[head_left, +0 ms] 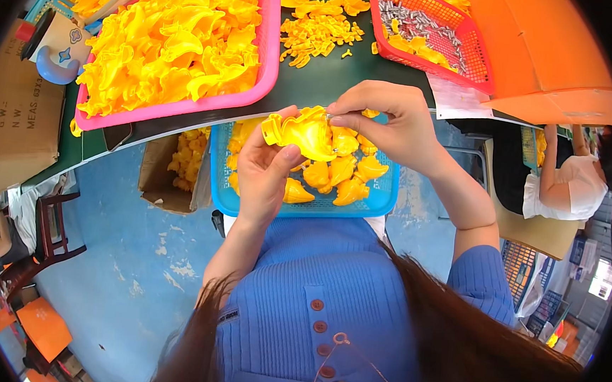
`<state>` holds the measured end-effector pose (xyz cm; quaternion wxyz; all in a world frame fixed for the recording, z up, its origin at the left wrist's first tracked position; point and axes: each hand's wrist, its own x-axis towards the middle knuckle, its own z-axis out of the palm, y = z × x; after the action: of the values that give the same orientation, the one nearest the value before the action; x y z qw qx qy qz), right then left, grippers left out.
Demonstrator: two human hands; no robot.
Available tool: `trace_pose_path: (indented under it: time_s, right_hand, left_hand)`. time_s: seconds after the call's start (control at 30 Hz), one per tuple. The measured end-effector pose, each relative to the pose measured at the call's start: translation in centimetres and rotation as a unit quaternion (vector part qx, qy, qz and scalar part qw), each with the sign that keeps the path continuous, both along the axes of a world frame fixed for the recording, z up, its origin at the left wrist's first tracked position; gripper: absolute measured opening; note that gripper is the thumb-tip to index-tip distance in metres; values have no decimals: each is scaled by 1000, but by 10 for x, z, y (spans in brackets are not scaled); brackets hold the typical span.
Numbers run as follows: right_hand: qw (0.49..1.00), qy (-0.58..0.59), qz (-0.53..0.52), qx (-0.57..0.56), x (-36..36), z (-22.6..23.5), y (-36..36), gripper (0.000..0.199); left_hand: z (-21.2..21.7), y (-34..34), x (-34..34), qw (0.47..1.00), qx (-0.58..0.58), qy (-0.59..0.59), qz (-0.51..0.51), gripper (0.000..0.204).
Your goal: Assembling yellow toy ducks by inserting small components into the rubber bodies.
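Observation:
My left hand grips a glossy yellow plastic shell, a curved, hollow moulded piece with its open side up. At the shell's right edge, the thumb and forefinger of my right hand are pinched together. Something small and greyish shows at those fingertips, too small to make out. Both hands are above a blue plastic basket, which holds several rounded yellow plastic pieces. The basket sits just in front of my body, below the table edge.
A pink tray heaped with yellow shells stands on the green table. Small yellow parts lie beyond my hands. A red basket holds silver metal pieces. An open cardboard box stands below. Another person sits at right.

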<state>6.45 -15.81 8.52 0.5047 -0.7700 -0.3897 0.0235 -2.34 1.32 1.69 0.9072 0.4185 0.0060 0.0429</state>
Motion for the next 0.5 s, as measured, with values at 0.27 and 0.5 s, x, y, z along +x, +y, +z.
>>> trace_pose_path:
  time_s: [0.27, 0.5]
  right_hand:
    - [999, -42, 8, -8, 1, -9, 0, 14]
    - [997, -57, 29, 35, 5, -18, 1, 17]
  left_hand:
    - [2, 0, -2, 1000, -19, 1, -13, 46]
    - [-4, 3, 1, 996, -75, 18, -43, 43]
